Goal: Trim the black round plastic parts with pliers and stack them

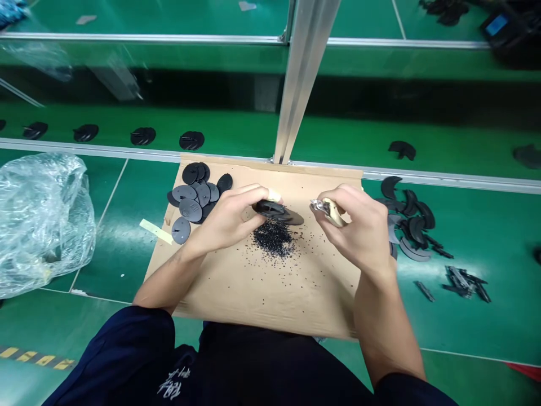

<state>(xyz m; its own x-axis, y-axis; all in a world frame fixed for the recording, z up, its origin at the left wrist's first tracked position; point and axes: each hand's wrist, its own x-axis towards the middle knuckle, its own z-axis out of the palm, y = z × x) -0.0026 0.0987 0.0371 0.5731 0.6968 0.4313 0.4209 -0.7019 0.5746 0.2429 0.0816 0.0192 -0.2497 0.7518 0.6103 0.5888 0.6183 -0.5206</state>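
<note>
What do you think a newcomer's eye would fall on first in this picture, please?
Probably the heap of tiny black bits near the middle of the brown cardboard, just below the dark piece held in the left hand. Next might come the silvery-tipped object in the right hand, then the big crumpled clear plastic at the picture's left edge.

Black part (270, 210) in the left hand (239, 217); beneath, black bits (274, 239) on tan cardboard (236, 293); either side, green bench (477, 225); far left, yellow-and-dark striped tape (27, 356).
</note>
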